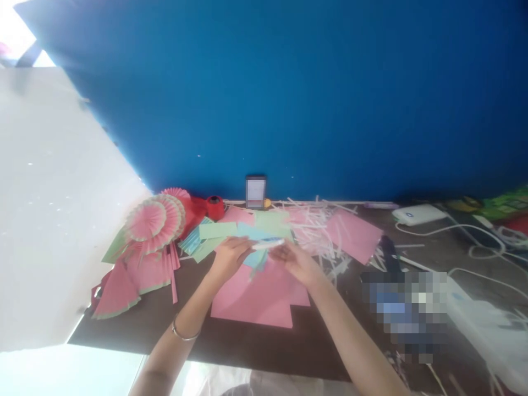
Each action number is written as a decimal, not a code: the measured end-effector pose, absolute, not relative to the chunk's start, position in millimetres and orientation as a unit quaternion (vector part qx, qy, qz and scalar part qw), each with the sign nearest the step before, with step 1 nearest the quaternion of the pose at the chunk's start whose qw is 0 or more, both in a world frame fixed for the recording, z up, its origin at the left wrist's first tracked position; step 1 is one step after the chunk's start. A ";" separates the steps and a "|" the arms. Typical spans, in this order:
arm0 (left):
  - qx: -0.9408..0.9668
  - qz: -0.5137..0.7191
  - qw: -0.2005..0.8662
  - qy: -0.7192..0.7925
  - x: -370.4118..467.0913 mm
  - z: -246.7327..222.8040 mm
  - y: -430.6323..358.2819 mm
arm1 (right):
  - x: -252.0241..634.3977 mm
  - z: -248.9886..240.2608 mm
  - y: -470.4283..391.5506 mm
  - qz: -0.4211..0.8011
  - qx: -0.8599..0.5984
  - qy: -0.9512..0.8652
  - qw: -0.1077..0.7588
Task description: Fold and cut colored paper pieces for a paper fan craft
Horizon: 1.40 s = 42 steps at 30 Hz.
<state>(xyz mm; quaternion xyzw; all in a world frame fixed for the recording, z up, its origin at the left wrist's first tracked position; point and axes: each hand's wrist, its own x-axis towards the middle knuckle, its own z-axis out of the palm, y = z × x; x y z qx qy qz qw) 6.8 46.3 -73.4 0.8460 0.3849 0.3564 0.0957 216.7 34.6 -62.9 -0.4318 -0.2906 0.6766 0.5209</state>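
Note:
In front of me, above the papers, my left hand (233,256) and my right hand (295,264) both grip a slim white item with blue markings (268,243). It looks like a small tube, but blur hides its exact kind. The left fingers close on its left end, the right fingers on its right end. Beneath lies a pink paper sheet (251,302) on the dark table (313,352). Light blue paper (259,259) and a pale green paper piece (218,230) lie just behind the hands. A metal bangle circles the left wrist.
Pleated pink paper fans (150,220) with green edges pile up at left, near a red round object (214,208). A phone-like screen (256,192) leans on the blue wall (289,110). White paper strips (315,231), a pink sheet (355,234) and a white cabled device (418,214) lie rightward.

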 end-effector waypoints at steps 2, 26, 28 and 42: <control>0.832 0.338 0.144 0.417 1.6 -73.8 45.3 | 214.4 -65.4 32.3 0.625 -0.496 -0.335 0.501; 0.730 0.324 0.138 0.585 -66.6 -118.9 39.1 | 298.6 -33.6 -21.8 0.203 -0.710 -0.461 0.492; 0.721 0.332 0.125 0.596 -68.5 -125.2 39.1 | 313.0 -17.5 -36.6 0.065 -0.726 -0.343 0.592; 0.717 0.418 0.295 0.473 6.3 -120.2 16.2 | 302.8 -29.5 -55.0 0.173 -0.693 -0.425 0.556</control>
